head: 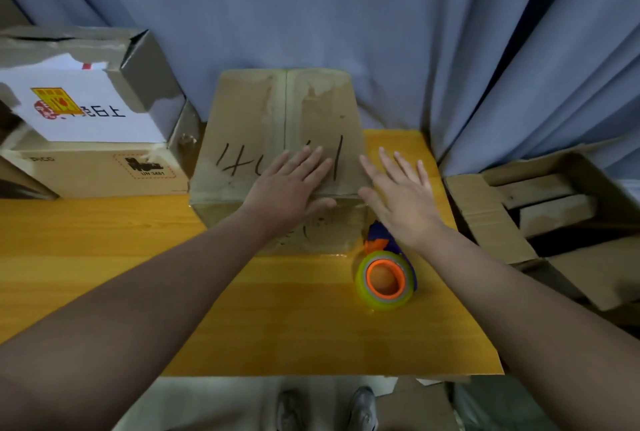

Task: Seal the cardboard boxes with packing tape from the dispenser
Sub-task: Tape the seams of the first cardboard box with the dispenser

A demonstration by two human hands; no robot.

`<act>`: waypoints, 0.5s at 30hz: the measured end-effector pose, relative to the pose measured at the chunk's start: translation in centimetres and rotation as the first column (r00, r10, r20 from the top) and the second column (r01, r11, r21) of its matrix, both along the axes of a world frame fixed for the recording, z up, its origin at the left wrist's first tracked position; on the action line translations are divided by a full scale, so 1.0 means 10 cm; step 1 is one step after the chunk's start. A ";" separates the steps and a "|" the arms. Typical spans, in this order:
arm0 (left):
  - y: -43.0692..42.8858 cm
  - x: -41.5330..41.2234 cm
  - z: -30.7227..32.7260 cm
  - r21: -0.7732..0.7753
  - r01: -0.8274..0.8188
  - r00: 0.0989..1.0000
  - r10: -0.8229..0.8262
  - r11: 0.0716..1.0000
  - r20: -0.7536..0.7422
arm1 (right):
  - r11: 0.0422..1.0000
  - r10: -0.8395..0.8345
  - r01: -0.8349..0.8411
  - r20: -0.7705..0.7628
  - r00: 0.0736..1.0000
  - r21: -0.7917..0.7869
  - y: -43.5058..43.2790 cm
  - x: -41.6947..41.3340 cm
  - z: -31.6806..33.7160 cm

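Note:
A brown cardboard box (263, 119) with black marker writing on its lid stands on the yellow table, its two top flaps closed along a centre seam. My left hand (291, 185) lies flat on the lid near the front edge, fingers straight, thumb over the front face. My right hand (401, 191) hovers open at the box's right front corner, fingers spread. A tape dispenser (384, 278) with a yellowish roll, orange hub and purple handle lies on the table just right of the box, below my right wrist.
The yellow wooden table (138, 257) runs left and toward me. Stacked cardboard boxes (97, 167) with a white labelled one (90, 108) sit at the left. An open carton (554, 209) with folded cardboard stands off the right edge. Blue curtain (346, 15) hangs behind.

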State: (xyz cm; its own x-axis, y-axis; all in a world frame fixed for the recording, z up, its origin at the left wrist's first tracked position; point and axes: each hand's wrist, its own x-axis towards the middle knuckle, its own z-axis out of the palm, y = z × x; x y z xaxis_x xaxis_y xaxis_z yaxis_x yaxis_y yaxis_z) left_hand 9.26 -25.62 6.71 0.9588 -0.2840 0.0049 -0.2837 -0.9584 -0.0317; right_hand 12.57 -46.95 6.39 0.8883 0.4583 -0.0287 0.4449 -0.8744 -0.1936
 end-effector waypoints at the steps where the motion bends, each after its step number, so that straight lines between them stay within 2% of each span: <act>1: -0.04 0.00 -0.01 -0.015 -0.001 1.000 0.001 1.000 -0.005 | 1.000 -0.013 0.014 -0.044 0.999 0.006 -0.03 0.03 -0.04; 3: -0.10 0.00 -0.06 -0.024 -0.007 1.000 0.007 1.000 -0.027 | 1.000 0.005 -0.003 -0.082 0.997 0.015 -0.04 0.06 -0.17; 8: -0.11 -0.02 -0.06 -0.005 -0.021 0.999 0.021 1.000 -0.029 | 0.998 0.037 -0.037 -0.015 0.999 0.043 -0.02 0.05 -0.37; 10: -0.14 -0.02 -0.02 -0.005 -0.044 0.999 0.044 0.999 -0.018 | 0.983 0.111 -0.085 -0.154 0.982 0.165 -0.09 0.07 -0.36; 11: -0.19 -0.01 0.00 0.004 -0.044 0.999 0.044 0.999 -0.004 | 0.951 0.145 -0.056 -0.280 0.949 0.302 -0.12 0.06 -0.34; 13: -0.36 0.06 0.02 0.020 -0.008 1.000 0.007 1.000 0.020 | 0.785 0.151 0.206 -0.502 0.851 0.584 -0.12 0.04 -0.28; 14: -0.46 0.11 0.00 0.023 0.005 1.000 -0.006 1.000 0.020 | 0.686 0.115 0.344 -0.563 0.818 0.641 -0.08 0.04 -0.25; 15: -0.54 0.16 -0.03 0.020 -0.002 1.000 0.002 1.000 0.015 | 0.637 0.067 0.423 -0.593 0.802 0.644 -0.03 0.07 -0.24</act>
State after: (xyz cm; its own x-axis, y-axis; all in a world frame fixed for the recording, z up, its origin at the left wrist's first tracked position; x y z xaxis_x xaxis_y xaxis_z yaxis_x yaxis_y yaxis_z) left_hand 10.81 -31.06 6.45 0.9593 -0.2822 0.0131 -0.2811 -0.9581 -0.0553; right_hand 13.24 -47.27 4.03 0.8944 0.3737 -0.2456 -0.0944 -0.3790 -0.9206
